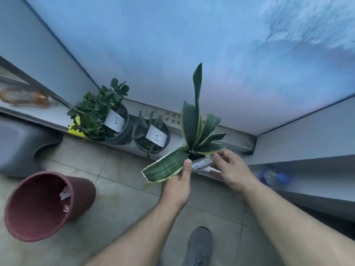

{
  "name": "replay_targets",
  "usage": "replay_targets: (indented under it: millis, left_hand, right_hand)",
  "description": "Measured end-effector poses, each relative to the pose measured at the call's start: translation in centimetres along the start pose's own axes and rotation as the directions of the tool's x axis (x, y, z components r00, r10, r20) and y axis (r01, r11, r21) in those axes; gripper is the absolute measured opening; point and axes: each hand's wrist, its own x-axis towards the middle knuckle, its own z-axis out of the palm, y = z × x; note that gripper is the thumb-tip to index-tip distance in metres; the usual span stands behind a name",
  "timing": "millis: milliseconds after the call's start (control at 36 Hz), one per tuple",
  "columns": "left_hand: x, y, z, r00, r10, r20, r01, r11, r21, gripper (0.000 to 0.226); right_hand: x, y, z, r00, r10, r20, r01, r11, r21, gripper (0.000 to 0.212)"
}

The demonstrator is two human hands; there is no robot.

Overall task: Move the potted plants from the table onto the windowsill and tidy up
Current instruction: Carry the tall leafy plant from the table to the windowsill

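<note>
A snake plant (pixel 194 129) with long green, yellow-edged leaves sits in a small clear pot (pixel 201 163) at the edge of the windowsill (pixel 236 140). My left hand (pixel 179 181) grips the pot's near side, thumb by a drooping leaf. My right hand (pixel 230 168) holds the pot's right rim with thumb and fingers. Two dark pots stand on the sill to the left: a bushy round-leaved plant (pixel 101 112) and a smaller plant (pixel 151 137), each with a white label card.
A dark red bin (pixel 42 206) with scraps inside stands on the tiled floor at left. A grey object (pixel 21 143) sits behind it. A clear bottle with a blue cap (pixel 274 177) lies on a ledge at right. My shoe (pixel 199 246) is below.
</note>
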Motion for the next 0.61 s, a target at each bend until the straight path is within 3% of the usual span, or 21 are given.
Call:
replay_targets:
  millis: [167, 389, 611]
  left_hand:
    - [6.0, -4.6, 2.5, 0.998, -0.056, -0.018, 0.056, 0.998, -0.011, 0.06]
    - [9.6, -8.0, 4.7, 0.999, -0.015, -0.04, 0.015, 1.0, 0.001, 0.061]
    - [11.5, -9.2, 6.0, 0.997, 0.03, -0.076, -0.026, 0.998, 0.054, 0.065]
  right_hand:
    - [7.0, 3.6, 1.0, 0.999, 0.031, 0.026, -0.03, 0.999, -0.041, 0.018]
    - [11.7, 5.2, 1.3, 0.998, 0.028, 0.057, -0.023, 0.996, -0.084, 0.027]
    - [14.1, 5.8, 1.2, 0.998, 0.038, 0.049, -0.032, 0.993, -0.116, 0.022]
